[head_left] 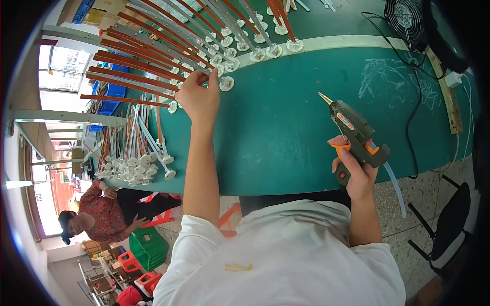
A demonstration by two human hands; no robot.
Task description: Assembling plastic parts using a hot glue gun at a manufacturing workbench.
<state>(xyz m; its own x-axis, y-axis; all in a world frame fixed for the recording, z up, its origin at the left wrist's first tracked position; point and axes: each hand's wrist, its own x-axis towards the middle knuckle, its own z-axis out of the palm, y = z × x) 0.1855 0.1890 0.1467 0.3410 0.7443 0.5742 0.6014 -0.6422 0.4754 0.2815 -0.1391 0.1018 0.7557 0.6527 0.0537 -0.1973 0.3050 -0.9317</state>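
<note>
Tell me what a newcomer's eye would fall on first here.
Probably the dark glue gun, held in the right hand at the right of the green table. Next comes the fan of brown and grey strips with white round bases at upper left, where the left hand is.

Grn tbl (pixel 275 148) bears rods (pixel 125 101) w/ wht bases (pixel 226 83), plus blk cable (pixel 408 133).

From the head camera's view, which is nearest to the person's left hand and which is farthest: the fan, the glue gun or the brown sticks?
1. Brown sticks: right at the left hand's fingertips.
2. Glue gun: to the right, held in the right hand.
3. Fan: farthest, at the upper right.
</note>
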